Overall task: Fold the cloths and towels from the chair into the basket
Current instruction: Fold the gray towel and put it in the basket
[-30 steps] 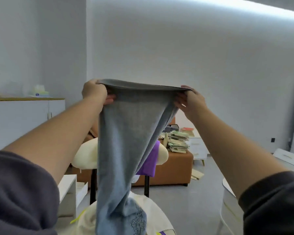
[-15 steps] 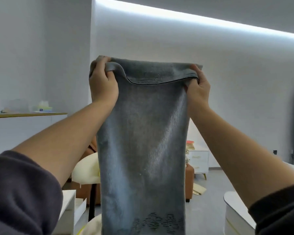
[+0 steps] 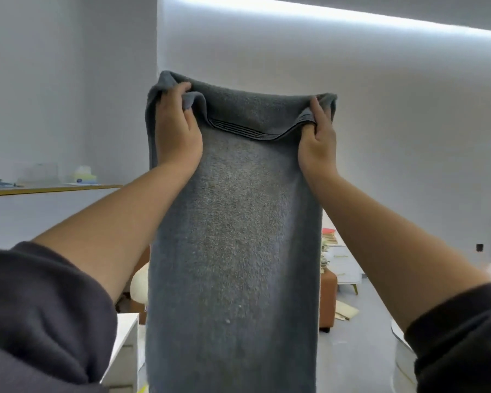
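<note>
A grey towel (image 3: 233,236) hangs straight down in front of me, held up high at arm's length. My left hand (image 3: 176,131) grips its top left corner, with the hem folded over my fingers. My right hand (image 3: 318,140) grips the top right corner the same way. The striped hem sags a little between my hands. The towel's lower end runs out of the frame. A cream cushion on the chair (image 3: 139,285) peeks out left of the towel. The basket is hidden from view.
A white cabinet with a wooden top (image 3: 48,191) stands along the left wall. An orange-brown sofa (image 3: 328,299) and a small white drawer unit (image 3: 343,265) with stacked books sit behind the towel. White furniture edges show at the lower left (image 3: 125,344) and lower right (image 3: 400,353).
Both hands have lifted the towel higher and spread it out flat. The view has tilted upward, so the chair and the pile below have dropped out of sight.
</note>
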